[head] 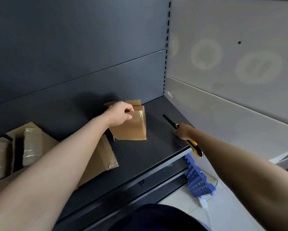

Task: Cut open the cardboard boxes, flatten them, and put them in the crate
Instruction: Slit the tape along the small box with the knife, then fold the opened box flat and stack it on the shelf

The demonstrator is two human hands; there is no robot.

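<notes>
A small brown cardboard box (pixel 133 129) stands on the dark shelf (pixel 156 147), its top flaps raised. My left hand (pixel 120 115) grips the near top flap of this box, fingers curled over its edge. To the right, my right hand (pixel 184 131) holds a yellow and black utility knife (pixel 192 144) with its long black blade extended toward the back of the shelf, apart from the box. A blue plastic crate (pixel 195 179) stands on the floor below the shelf's right end.
Flattened cardboard (pixel 96 157) with taped flaps lies on the shelf at the left, partly under my left arm. The shelf's dark back panel rises behind. A pale wall runs along the right. A white cable and plug lie on the floor tiles.
</notes>
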